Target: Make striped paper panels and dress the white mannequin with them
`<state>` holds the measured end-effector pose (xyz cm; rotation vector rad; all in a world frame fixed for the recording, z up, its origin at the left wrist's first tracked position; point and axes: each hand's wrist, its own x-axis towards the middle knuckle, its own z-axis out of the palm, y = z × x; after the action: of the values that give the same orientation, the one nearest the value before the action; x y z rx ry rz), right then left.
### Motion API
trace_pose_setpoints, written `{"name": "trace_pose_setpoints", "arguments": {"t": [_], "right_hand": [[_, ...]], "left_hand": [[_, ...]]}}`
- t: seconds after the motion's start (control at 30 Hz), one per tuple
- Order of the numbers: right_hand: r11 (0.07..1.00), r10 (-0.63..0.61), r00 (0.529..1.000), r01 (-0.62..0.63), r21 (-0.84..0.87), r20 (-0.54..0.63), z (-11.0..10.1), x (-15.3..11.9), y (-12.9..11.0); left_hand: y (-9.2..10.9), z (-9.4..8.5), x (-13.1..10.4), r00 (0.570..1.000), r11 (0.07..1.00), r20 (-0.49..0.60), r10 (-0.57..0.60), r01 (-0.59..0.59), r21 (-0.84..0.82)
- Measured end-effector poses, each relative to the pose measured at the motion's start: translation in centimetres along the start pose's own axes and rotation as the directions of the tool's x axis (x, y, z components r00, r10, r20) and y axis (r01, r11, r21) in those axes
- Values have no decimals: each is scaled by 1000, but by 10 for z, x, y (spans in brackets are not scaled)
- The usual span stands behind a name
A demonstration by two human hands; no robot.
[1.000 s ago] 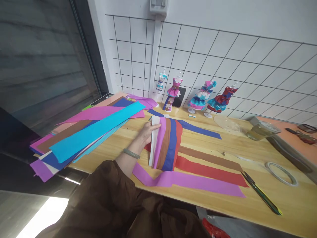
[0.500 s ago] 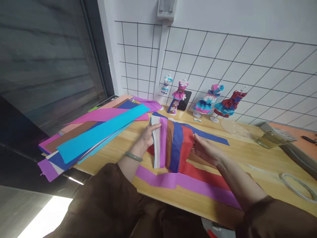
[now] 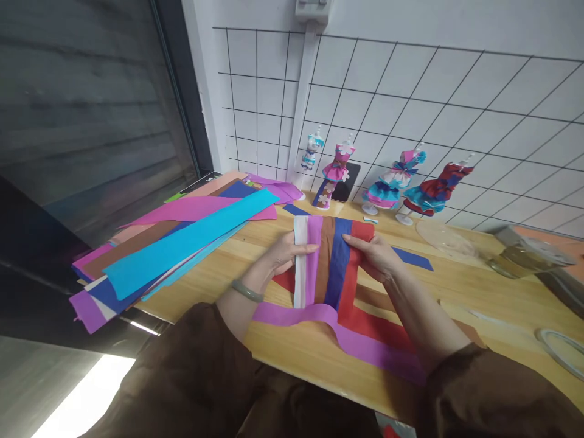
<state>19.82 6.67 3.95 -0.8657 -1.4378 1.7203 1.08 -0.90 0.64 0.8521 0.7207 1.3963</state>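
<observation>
A striped piece [image 3: 325, 261] in white, purple, brown, blue and red is held up above the table between both hands. My left hand [image 3: 286, 250] grips its white and purple edge, thumb across the front. On the other side, my right hand [image 3: 371, 250] pinches the red part, with the thumb reaching onto the blue stripe. Below it, a purple strip [image 3: 365, 350] and a red strip [image 3: 385, 328] lie on the wooden table [image 3: 296, 350]. A blue strip [image 3: 413, 258] shows behind my right hand.
Long coloured strips [image 3: 182, 243] are piled at the left. Small dressed mannequins [image 3: 392, 182] stand along the gridded wall, near a dark phone [image 3: 347, 182]. At the right are a roll of clear tape [image 3: 524, 258] and a pale ring [image 3: 559, 350].
The striped piece is now spread flatter and has shifted slightly right in view. My right thumb has come onto its front at the blue stripe. The purple strip below has bent.
</observation>
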Motion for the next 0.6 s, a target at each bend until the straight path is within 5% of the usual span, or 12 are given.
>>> {"name": "trace_pose_setpoints", "arguments": {"t": [0.23,0.47,0.6], "right_hand": [[996,-10,999,14,87,-48,-6,2,12],[994,57,995,-64,93,80,1,-6,19],[997,40,998,-43,70,45,2,-7,20]], "left_hand": [[-1,-3,0,996,989,-63,57,-48,139],[-2,-3,0,992,984,-76,102,-89,156],[-2,-3,1,988,981,-106,109,-89,173]]}}
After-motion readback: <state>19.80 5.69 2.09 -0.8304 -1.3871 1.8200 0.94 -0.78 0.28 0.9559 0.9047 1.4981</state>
